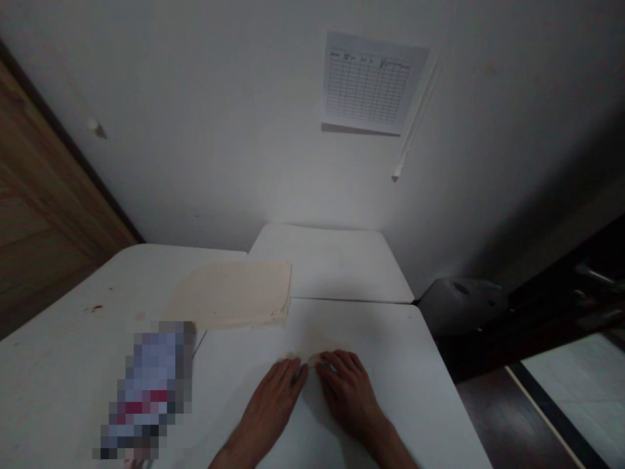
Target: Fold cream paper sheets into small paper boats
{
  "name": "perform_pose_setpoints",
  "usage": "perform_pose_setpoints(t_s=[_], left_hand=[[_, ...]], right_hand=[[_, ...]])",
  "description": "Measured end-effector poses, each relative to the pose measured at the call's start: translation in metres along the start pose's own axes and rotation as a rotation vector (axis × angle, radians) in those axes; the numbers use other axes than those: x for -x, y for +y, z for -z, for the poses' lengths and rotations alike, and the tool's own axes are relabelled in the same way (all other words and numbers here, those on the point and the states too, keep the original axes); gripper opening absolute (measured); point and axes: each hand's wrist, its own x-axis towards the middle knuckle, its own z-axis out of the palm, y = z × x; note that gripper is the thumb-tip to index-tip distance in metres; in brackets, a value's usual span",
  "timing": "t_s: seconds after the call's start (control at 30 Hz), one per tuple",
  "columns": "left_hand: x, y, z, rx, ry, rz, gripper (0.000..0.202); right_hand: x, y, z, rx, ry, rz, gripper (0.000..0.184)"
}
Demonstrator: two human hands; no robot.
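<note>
My left hand and my right hand lie side by side, palms down, on the white table, fingers pointing away from me. Their fingertips press on the near edge of a thin pale sheet that lies flat on the table and is hard to make out against it. The fingers of both hands are stretched out and close together. A stack of cream-coloured sheets sits just beyond the hands, to the left.
A blurred-out object lies at the near left of the table. A second white table stands behind, against the wall. A printed chart hangs on the wall. A wooden door is at left; a dark floor drops off at right.
</note>
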Motion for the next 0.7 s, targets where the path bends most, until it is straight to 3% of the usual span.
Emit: perform_pose_setpoints(t_s=[0.2, 0.37, 0.7], left_hand=[[-0.003, 0.005, 0.005, -0.031, -0.008, 0.037, 0.06], [0.0, 0.004, 0.02, -0.013, -0.024, 0.108, 0.053], [0.029, -0.017, 0.027, -0.049, 0.118, 0.222, 0.036]], right_hand=[[-0.001, 0.0, 0.0, -0.004, 0.008, 0.008, 0.026], [0.0, 0.001, -0.001, -0.017, 0.013, -0.008, 0.027], [0.001, 0.001, 0.0, -0.008, -0.002, -0.002, 0.025]])
